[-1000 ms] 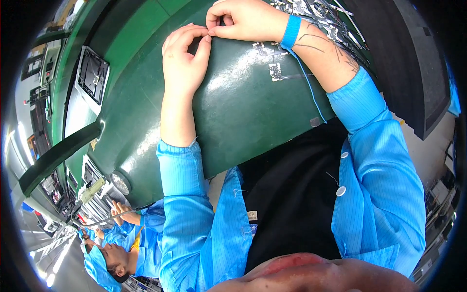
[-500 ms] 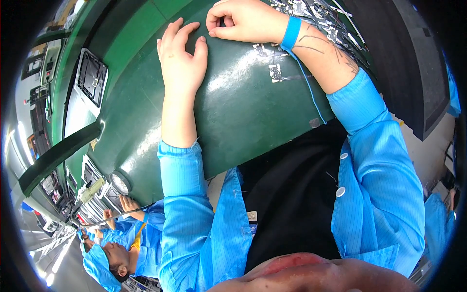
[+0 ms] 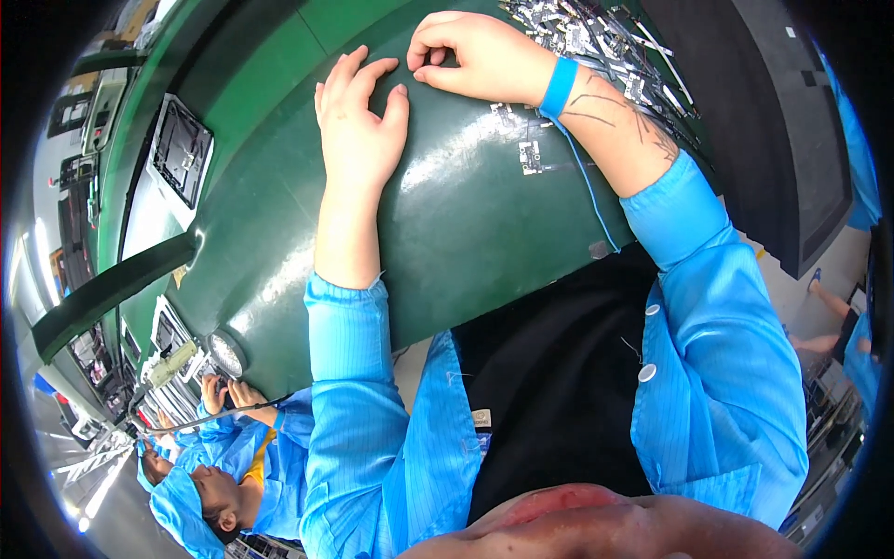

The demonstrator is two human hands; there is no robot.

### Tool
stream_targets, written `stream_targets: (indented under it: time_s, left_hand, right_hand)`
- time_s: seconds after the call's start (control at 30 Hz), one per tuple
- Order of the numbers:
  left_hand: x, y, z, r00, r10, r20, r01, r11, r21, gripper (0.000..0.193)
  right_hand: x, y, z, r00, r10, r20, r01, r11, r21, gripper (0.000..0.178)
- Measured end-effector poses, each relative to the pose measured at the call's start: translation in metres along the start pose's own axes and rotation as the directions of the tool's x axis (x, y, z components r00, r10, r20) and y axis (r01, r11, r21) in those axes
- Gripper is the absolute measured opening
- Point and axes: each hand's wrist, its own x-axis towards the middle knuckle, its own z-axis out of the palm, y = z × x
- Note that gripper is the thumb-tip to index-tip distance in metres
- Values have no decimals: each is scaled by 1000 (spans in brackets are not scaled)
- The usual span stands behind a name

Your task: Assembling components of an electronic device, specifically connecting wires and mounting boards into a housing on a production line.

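My left hand (image 3: 358, 126) is over the green table (image 3: 456, 247), thumb and fingers apart, holding nothing that shows. Just to its right, my right hand (image 3: 489, 58) has its fingers curled in with thumb and forefinger close together; whatever is between the tips, if anything, cannot be made out. A blue strap (image 3: 559, 87) with a thin blue cord (image 3: 589, 191) circles my right wrist. Near that wrist lie small black-and-silver parts (image 3: 531, 158) with thin leads. Beyond the right forearm spreads a pile of similar parts and dark strips (image 3: 610, 47).
A black foam-like block (image 3: 792, 140) borders the table on the right. At left are a framed panel (image 3: 182, 149), a dark curved bar (image 3: 112, 293) and a round pale-faced object (image 3: 225, 354). A co-worker's hands (image 3: 244, 395) are at the table's lower left.
Both hands keep their poses, appearing slightly lower and to the right as the whole view shifts. The co-worker's hands have come closer together. A person's leg now shows at far right.
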Motion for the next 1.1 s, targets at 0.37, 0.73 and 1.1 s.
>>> stream_targets:
  time_s: [0.37, 0.73, 1.1]
  left_hand:
    - [1, 24, -4, 1000, 14, 10, -14, 1000, 3, 30]
    - [-2, 48, -2, 999, 42, 18, -43, 998, 52, 19]
    - [-3, 103, -3, 869, 388, 308, -231, 867, -442, 25]
  right_hand:
    - [-15, 3, -20, 992, -99, -76, 74, 956, -283, 29]
    - [-32, 6, -33, 995, -64, -76, 46, 975, -217, 29]
    - [-23, -15, -65, 999, -20, -28, 17, 995, -95, 28]
